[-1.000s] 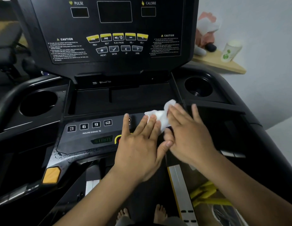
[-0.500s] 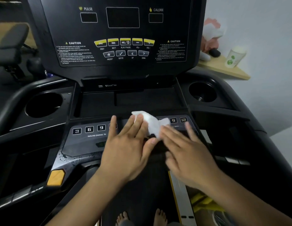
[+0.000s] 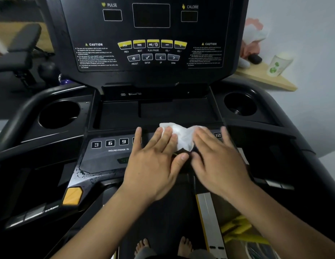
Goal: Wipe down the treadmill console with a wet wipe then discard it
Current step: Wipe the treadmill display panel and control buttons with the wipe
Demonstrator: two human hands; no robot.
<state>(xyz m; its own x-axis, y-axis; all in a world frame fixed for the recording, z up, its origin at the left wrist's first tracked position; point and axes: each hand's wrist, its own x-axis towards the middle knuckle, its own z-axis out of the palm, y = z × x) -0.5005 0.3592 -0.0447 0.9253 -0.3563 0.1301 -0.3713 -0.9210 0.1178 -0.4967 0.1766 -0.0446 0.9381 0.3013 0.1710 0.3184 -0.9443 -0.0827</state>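
Observation:
The black treadmill console (image 3: 110,152) fills the view, with an upright display panel and a lower strip of numbered buttons. A crumpled white wet wipe (image 3: 181,136) lies on the middle of that lower strip. My left hand (image 3: 155,161) rests flat with its fingertips pressing the wipe's left part. My right hand (image 3: 219,159) is flat too, blurred, its fingers on the wipe's right part. Both hands hide the centre buttons and the small green display.
Round cup holders sit at the left (image 3: 59,114) and right (image 3: 239,104) of the console. A wooden shelf (image 3: 265,79) at the right wall holds a white cup (image 3: 278,64) and small items. A yellow tab (image 3: 72,196) marks the lower left. My bare feet (image 3: 163,246) stand on the belt.
Both hands have spread the wipe wider across the button strip, the left hand staying left and the right hand sliding right. The view shifted so the console sits further right in frame.

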